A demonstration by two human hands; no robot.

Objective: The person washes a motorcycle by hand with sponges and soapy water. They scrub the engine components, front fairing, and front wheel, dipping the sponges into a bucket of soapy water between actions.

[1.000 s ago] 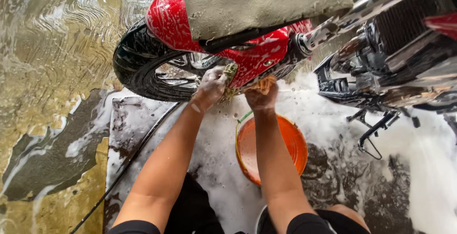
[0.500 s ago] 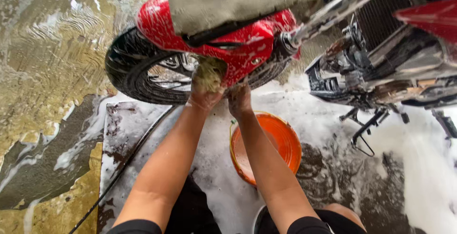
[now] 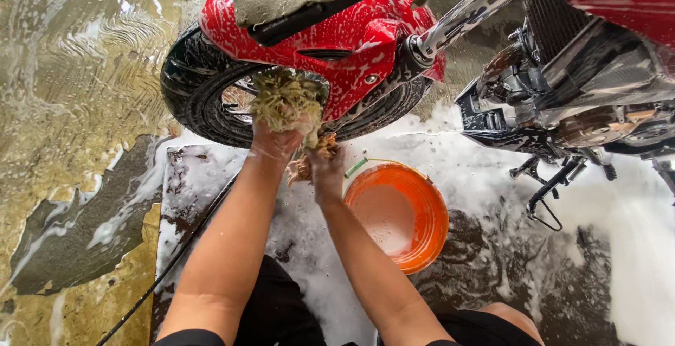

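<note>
**Mitt lifted to the wheel, cloth trailing below**

Taking the orange bucket (image 3: 397, 216) as my landmark, I start nearest me: my two bare forearms run up from the bottom edge, crossing the foamy dark mat (image 3: 211, 177) that lies left of the bucket. A thin black hose (image 3: 176, 258) runs slantwise across that mat, further left again. The bucket holds pale, sudsy water.

Just above and left of the bucket's rim, my right hand (image 3: 325, 167) is pinching a small brownish rag (image 3: 309, 159), fingers closed on it; a second ago this hand sat higher, up against the red fender. Left of it, my left hand (image 3: 275, 142) is clenched around the base of a shaggy yellow-green wash mitt (image 3: 287, 100), and the mitt now stands upright in front of the wheel spokes, where half a second ago it was lower and less spread out. I read that as the scrubbing having shifted from the fender's underside to the rim area.

Beyond the bucket, the soapy red front fender (image 3: 351, 43) covers the black front tyre (image 3: 186, 86). Up and right of the bucket are the chrome fork leg (image 3: 478, 5) and the engine with its side stand (image 3: 548, 184).
</note>
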